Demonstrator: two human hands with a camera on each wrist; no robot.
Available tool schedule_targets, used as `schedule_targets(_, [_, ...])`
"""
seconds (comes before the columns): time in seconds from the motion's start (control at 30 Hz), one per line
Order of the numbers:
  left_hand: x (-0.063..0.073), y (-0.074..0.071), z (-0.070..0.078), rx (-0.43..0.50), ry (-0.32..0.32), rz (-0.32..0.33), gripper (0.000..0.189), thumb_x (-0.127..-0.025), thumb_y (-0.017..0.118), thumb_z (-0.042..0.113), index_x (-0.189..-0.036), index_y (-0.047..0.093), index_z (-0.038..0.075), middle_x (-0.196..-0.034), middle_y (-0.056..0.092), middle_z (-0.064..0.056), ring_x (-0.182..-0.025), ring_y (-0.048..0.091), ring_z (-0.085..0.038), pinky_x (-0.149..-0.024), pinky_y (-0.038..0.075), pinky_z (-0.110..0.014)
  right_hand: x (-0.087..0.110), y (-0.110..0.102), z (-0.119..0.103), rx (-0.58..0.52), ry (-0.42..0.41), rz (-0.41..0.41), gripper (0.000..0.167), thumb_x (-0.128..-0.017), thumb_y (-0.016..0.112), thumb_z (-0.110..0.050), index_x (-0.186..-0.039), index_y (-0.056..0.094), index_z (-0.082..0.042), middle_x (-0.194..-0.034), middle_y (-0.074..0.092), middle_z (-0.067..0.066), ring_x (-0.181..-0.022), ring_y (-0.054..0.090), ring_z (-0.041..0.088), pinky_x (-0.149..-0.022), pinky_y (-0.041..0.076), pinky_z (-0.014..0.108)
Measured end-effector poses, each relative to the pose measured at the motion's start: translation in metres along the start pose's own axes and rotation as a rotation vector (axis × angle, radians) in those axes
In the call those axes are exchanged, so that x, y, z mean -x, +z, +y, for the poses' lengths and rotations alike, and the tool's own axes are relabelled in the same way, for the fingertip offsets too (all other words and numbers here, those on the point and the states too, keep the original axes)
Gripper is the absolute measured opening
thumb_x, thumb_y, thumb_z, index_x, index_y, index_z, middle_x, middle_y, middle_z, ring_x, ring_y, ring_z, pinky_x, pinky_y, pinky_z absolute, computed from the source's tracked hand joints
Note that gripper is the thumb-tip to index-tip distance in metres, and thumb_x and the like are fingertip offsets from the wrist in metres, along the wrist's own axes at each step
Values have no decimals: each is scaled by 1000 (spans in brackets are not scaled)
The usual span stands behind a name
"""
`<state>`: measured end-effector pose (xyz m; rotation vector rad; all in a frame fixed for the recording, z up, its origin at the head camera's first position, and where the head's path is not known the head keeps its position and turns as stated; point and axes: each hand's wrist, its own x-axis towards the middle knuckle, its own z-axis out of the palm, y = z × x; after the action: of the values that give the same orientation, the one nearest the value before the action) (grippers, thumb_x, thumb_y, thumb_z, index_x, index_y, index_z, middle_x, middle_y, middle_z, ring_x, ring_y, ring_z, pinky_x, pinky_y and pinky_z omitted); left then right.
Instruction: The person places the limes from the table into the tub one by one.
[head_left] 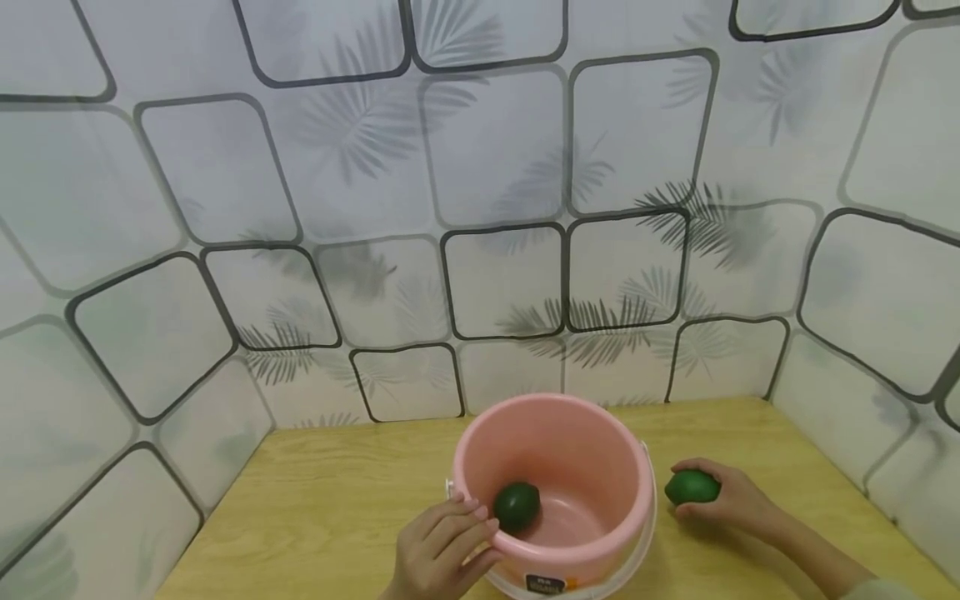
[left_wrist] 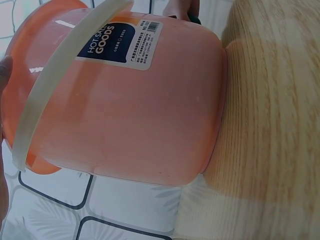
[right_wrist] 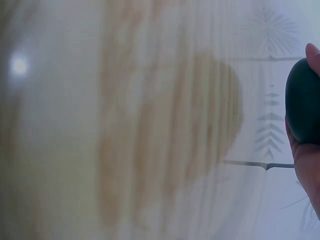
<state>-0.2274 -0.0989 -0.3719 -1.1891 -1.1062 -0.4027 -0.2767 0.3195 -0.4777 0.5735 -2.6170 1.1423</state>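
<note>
A pink bucket [head_left: 558, 442] stands upright on the table, its mouth facing up. My left hand [head_left: 444, 546] grips the near left of its rim, fingers laid over the edge and the thumb lower on the outside. Inside, against the left wall, lies a dark green oval fruit [head_left: 516, 507]. To the right of the bucket, my right hand [head_left: 738, 504] holds a second green oval fruit [head_left: 692, 487] between thumb and fingers, low over the tabletop. In the right wrist view this fruit [right_wrist: 304, 102] shows at the right edge, with fingertips at its top.
The bucket's white handle [left_wrist: 47, 95] hangs down along its near side, beside a dark label [left_wrist: 120, 42]. The wooden table [head_left: 337, 500] meets patterned walls [head_left: 502, 283] at the back and both sides.
</note>
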Motion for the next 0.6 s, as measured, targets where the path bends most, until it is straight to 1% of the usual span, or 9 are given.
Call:
schedule_targets(0.23, [-1,-3,0,1,-5,-15,30,-90,65,26,-73,70,3,-70,68,-7,-65,65,-18,-60,58,-26,-2,-1,-3,20,-18,21,49,-70,84,-15,-112,60,-4,-99,67,10,-75,55,-3,-56,50,21])
schedule_targets(0.33, [-1,-4,0,0,-8,-21,29,-90,65,27,-73,70,3,-70,68,-7,-65,66,-18,-60,58,-26,-2,-2,-5,32,-20,34,49,-69,84,-16,-111,61,-6,-99,67,2,-75,55,-3,-55,49,21])
schedule_targets(0.47, [-1,-5,1,3,-14,-28,29,-90,65,26,-73,70,4,-70,68,-7,-65,66,-18,-60,58,-26,-1,-4,-7,41,-35,39,49,-69,84,-16,-112,61,-8,-101,63,-13,-75,55,-3,-54,49,21])
schedule_targets(0.6, [0,-5,1,4,-17,-29,29,-91,65,26,-73,70,4,-71,68,-7,-65,66,-18,-60,58,-26,-1,-7,-8,42,-77,69,50,-67,86,-15,-110,62,-9,-100,60,-21,-75,55,-4,-54,49,21])
